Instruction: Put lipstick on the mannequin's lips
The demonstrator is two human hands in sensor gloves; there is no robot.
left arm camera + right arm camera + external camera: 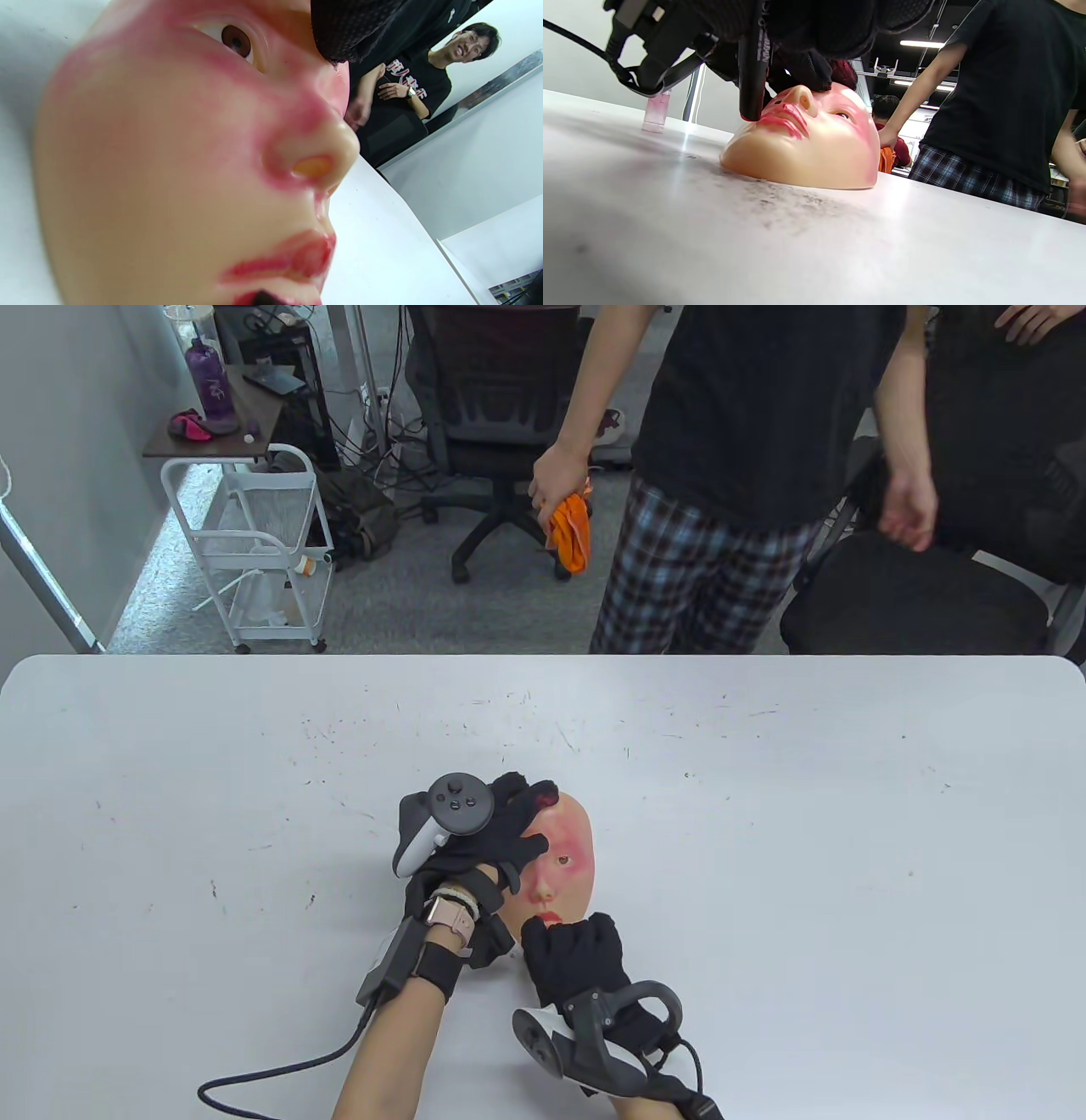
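Note:
A mannequin face [567, 848] lies face up on the white table [806, 831], with red smears on its cheeks and lips [551, 918]. My left hand [501, 831] holds the face at the forehead side, thumb across the cheek. My right hand [573, 954] is at the chin and grips a black lipstick tube [753, 63], its tip touching the lips [782, 120]. In the left wrist view the face [169, 169] fills the frame and the red lips [297, 258] show with a dark tip [261, 298] at the lower lip.
A person in a black shirt stands at the table's far edge holding an orange cloth [570, 527]. A small pinkish clear container [656, 112] stands on the table beyond the face. Office chairs and a white cart [254, 551] stand behind.

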